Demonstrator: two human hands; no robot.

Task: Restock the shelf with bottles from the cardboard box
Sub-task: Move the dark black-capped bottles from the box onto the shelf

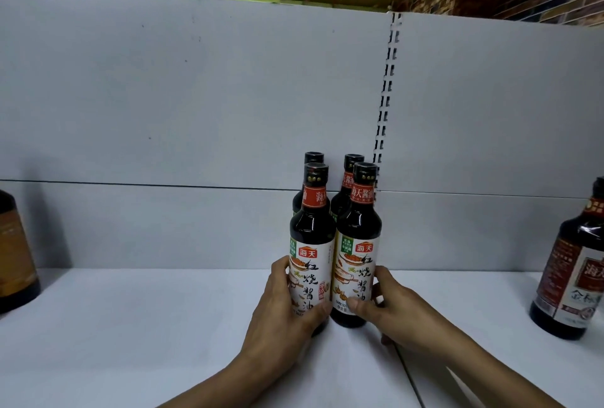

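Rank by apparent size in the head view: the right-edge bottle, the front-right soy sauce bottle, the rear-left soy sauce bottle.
1. Right-edge bottle: widest, though cropped by the frame.
2. Front-right soy sauce bottle: similar height, slimmer.
3. Rear-left soy sauce bottle: mostly hidden, only cap and shoulder show.

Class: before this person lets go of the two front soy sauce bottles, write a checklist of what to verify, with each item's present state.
1. Left hand grips front left soy sauce bottle: ok.
2. Right hand grips front right soy sauce bottle: ok.
3. Both upright, labels forward: ok.
4. Bases flat on shelf: cannot tell, partly hidden.
5. Lined up before the two back bottles: ok.
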